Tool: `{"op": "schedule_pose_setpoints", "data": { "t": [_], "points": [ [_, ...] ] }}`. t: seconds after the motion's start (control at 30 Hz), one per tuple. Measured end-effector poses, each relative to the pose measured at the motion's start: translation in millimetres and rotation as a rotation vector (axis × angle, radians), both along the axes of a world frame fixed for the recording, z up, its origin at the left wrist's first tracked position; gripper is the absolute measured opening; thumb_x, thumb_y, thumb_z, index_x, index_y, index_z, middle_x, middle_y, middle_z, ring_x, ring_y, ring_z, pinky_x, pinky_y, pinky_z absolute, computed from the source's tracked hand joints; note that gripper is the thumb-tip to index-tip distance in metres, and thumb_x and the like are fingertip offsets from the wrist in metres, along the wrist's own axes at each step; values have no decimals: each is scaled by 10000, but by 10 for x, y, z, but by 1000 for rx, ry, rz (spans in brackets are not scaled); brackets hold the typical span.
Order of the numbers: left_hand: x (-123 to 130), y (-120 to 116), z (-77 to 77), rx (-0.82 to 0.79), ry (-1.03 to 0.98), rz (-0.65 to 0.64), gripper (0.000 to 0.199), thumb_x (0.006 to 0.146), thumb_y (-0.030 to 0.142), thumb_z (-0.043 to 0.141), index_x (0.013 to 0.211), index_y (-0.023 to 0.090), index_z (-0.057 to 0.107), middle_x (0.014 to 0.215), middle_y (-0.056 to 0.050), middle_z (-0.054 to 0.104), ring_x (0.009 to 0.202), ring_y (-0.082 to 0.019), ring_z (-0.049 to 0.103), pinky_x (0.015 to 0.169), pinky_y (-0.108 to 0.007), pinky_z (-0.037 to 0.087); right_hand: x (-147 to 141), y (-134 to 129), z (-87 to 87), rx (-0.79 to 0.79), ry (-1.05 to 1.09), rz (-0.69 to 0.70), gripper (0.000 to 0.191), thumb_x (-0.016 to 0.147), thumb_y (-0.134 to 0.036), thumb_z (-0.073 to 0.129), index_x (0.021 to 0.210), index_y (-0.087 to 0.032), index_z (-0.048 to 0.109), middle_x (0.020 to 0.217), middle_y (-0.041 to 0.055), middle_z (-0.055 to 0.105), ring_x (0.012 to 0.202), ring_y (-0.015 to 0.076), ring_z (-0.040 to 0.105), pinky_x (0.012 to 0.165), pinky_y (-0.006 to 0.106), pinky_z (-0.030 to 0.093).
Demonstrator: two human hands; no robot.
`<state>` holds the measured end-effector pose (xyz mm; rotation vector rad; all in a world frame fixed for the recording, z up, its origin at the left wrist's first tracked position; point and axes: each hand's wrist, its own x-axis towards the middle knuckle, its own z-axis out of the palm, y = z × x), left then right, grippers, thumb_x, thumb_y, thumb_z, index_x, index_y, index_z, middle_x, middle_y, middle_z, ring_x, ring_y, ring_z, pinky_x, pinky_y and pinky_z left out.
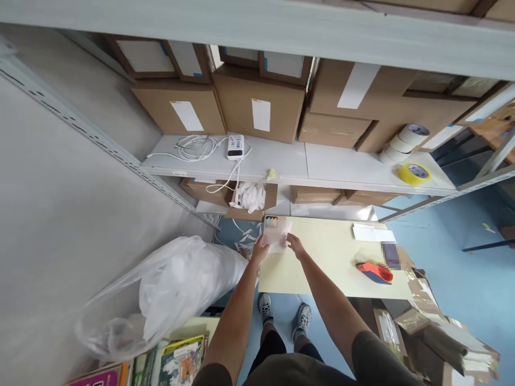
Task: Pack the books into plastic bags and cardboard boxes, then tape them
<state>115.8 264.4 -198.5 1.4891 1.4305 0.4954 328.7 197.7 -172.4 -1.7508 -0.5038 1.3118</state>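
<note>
The head view looks down on two bare hands at the far left corner of a pale yellow table point(322, 262). Between the hands is a thin, pale packet point(277, 238). It has a small patch of bright colors at its far end. I cannot tell what is inside it.

The packet lies just ahead of the person, with its long side seeming to run away from them. The left hand point(260, 250) is on its near left edge, and the thumb and fingers look like they pinch it there. The right hand point(295, 245) is at the right edge, with its fingers bent in toward the packet. I cannot tell if that hand is pinching it or only touching it. Both hands are about as near as each other, one on each side, so the packet sits in the middle, reaching a bit farther out than the fingers.

Just past the packet is an open brown box point(245, 214) with white things point(250, 195) in it, low on the shelf point(277, 161). A big clear bag point(189, 279) full of white stuff is to the left. Well off to the right, on the table, are white papers point(372, 232) and a red and blue thing point(376, 272).
</note>
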Motion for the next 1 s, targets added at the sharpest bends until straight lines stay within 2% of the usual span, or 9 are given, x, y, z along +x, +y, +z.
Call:
{"op": "schedule_pose_setpoints", "data": {
  "t": [0.1,0.2,0.33,0.43,0.57,0.63,0.73,0.83,1.0],
  "points": [
    [-112,-27,149,-55,-63,21,590,812,245,732,1398,213,677,1509,-124,641,1445,-303,557,1237,-424,388,56,-42,46,40,-128,-24,598,776,-566,756,1251,-203,762,1440,168,685,1380,356,609,1127,502,507],
    [-219,-79,360,-47,-131,55,596,818,286,752,1400,186,675,1531,-155,616,1477,-328,515,1267,-447,331,137,-96,191,115,-177,19,639,749,-594,763,1258,-207,768,1446,160,685,1357,363,630,1162,502,481],
    [-301,-214,717,1,-241,118,602,827,325,764,1403,174,671,1568,-177,575,1496,-345,483,1241,-461,356,200,-120,527,258,-184,72,691,734,-658,750,1276,-231,763,1440,150,691,1308,375,661,1129,530,507],
    [-309,-448,1022,58,-310,195,601,815,371,780,1389,224,680,1575,-160,570,1485,-344,497,1199,-496,409,215,-177,822,369,-207,122,697,769,-666,718,1315,-234,744,1446,150,686,1296,372,668,1114,531,517],
    [-307,-1010,1352,142,-371,293,575,832,394,770,1384,259,688,1605,-146,541,1500,-337,482,1186,-506,424,208,-395,1092,463,-229,213,676,838,-641,663,1391,-253,697,1477,135,664,1364,366,621,1062,497,558],
    [-339,-1368,1436,180,-373,343,575,840,387,762,1395,256,685,1611,-146,534,1511,-340,467,1192,-513,422,163,-534,1141,495,-230,277,676,853,-640,649,1413,-262,681,1481,131,660,1386,365,605,1028,485,579],
    [-495,-1944,1476,203,-348,429,578,845,394,762,1400,254,680,1603,-144,542,1512,-349,464,1178,-520,448,-41,-734,1157,529,-210,379,692,835,-670,652,1392,-261,692,1481,139,657,1377,373,610,1006,494,593],
    [-811,-2521,1498,201,-333,531,585,851,411,770,1407,257,671,1599,-144,546,1494,-350,487,1151,-504,483,-462,-946,1198,575,-152,487,674,830,-675,655,1354,-256,716,1483,143,655,1387,373,601,1063,529,565],
    [-1482,-3436,1640,282,-286,769,596,863,449,766,1419,257,665,1582,-145,557,1447,-339,534,1151,-508,484,-1469,-1460,1402,666,-42,765,615,833,-662,677,1287,-255,758,1463,144,672,1412,380,578,1148,588,493]
  ]
}}
